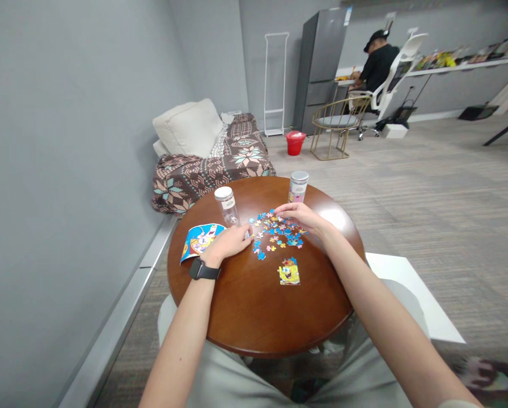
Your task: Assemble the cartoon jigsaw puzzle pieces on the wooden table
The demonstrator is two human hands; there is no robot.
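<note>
Loose jigsaw pieces (pixel 279 227), mostly blue with some yellow and pink, lie scattered on the round brown table (pixel 258 317). My left hand (pixel 232 242) rests at their left edge, with finger and thumb closed about what looks like a small jigsaw piece. Over the far side of the pieces, my right hand (pixel 300 214) reaches in with fingers stretched out; its fingertips touch or nearly touch pieces there. A joined section of puzzle (pixel 289 272) with a yellow cartoon face lies nearer me. Left of my left hand is a curled picture sheet (pixel 198 241).
A clear jar (pixel 228 207) with a white lid stands behind my left hand, and a silver-lidded jar (pixel 297 187) behind my right. Beyond are a covered sofa (pixel 220 164), a red bin (pixel 294 144), a gold-framed chair (pixel 339 122) and a seated person (pixel 377 65).
</note>
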